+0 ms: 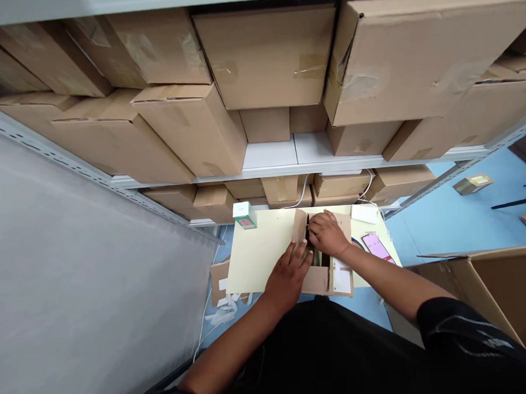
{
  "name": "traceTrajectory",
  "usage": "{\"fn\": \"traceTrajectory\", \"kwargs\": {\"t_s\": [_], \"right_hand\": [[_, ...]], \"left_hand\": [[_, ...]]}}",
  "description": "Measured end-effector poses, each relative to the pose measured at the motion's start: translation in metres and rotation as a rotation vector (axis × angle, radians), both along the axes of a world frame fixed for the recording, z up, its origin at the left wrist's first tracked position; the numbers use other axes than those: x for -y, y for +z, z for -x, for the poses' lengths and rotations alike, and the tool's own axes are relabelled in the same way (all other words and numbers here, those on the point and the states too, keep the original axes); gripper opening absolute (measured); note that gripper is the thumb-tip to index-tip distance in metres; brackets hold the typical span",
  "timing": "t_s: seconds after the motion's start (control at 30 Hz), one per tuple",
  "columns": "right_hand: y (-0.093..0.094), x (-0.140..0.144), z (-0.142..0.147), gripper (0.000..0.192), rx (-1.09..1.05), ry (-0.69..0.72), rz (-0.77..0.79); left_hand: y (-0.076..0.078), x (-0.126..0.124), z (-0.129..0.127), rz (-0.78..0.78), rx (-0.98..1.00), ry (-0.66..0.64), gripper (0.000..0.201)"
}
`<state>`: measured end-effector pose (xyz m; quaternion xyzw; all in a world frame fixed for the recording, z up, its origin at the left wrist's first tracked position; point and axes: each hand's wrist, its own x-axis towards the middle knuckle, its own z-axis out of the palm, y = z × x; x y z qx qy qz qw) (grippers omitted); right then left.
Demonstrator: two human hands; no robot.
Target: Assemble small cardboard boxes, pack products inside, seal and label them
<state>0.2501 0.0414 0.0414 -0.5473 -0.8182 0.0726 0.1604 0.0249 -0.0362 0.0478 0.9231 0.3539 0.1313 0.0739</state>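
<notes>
An open cardboard box [318,280] with its flaps folded out stands at the front of a pale yellow table [260,253]. My left hand [287,275] lies along the box's left side, its fingers stretched out and apart over the edge and flap. Over the box's opening is my right hand [326,233], with fingers curled and their tips dipping inside. What those fingertips hold, if anything, is hidden. On the flap at the box's right is a white label [341,276]. The contents are mostly covered by my hands.
A small green and white box [245,215] stands at the table's back left. To the right lie a phone [378,248] and a white device [365,214] with a cable. Shelves of cartons [267,57] rise behind. A large open carton [455,286] is at right.
</notes>
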Motion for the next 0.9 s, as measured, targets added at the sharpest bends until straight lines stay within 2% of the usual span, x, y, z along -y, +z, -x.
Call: {"fn": "traceTrajectory", "kwargs": {"t_s": [0.07, 0.13, 0.23, 0.33, 0.4, 0.47, 0.53, 0.57, 0.7, 0.8, 0.9], "right_hand": [[-0.021, 0.01, -0.001, 0.022, -0.114, -0.158, -0.05], [-0.033, 0.017, -0.001, 0.022, -0.209, -0.223, -0.07], [-0.035, 0.024, -0.007, 0.025, -0.28, -0.238, -0.111], [-0.031, 0.033, -0.024, 0.042, -0.268, -0.43, -0.16], [-0.035, 0.042, -0.037, 0.06, -0.287, -0.619, -0.117], [-0.047, 0.052, -0.047, 0.064, -0.372, -0.713, 0.032], [-0.061, 0.062, -0.049, 0.055, -0.446, -0.675, 0.194], [-0.069, 0.066, -0.047, 0.051, -0.459, -0.632, 0.223], [-0.086, 0.08, -0.034, 0.047, -0.47, -0.513, 0.172], [-0.092, 0.092, -0.029, 0.058, -0.522, -0.507, 0.182], [-0.097, 0.107, -0.028, 0.067, -0.597, -0.558, 0.29]], "left_hand": [[-0.003, 0.002, -0.006, 0.059, 0.036, -0.032, 0.063], [-0.006, 0.003, -0.01, 0.114, 0.075, -0.047, 0.062], [-0.008, 0.004, -0.01, 0.155, 0.114, -0.022, 0.062], [-0.01, 0.004, -0.006, 0.171, 0.13, 0.007, 0.068], [-0.012, 0.004, -0.005, 0.176, 0.156, 0.012, 0.073], [-0.016, 0.004, -0.006, 0.191, 0.208, 0.014, 0.073], [-0.023, 0.002, -0.01, 0.247, 0.268, 0.014, 0.068], [-0.027, 0.001, -0.012, 0.293, 0.287, 0.006, 0.066], [-0.052, -0.007, -0.017, 0.47, 0.237, -0.058, 0.061], [-0.07, -0.011, -0.013, 0.452, 0.139, -0.092, 0.049], [-0.081, -0.011, -0.008, 0.394, 0.085, -0.067, 0.044]]}}
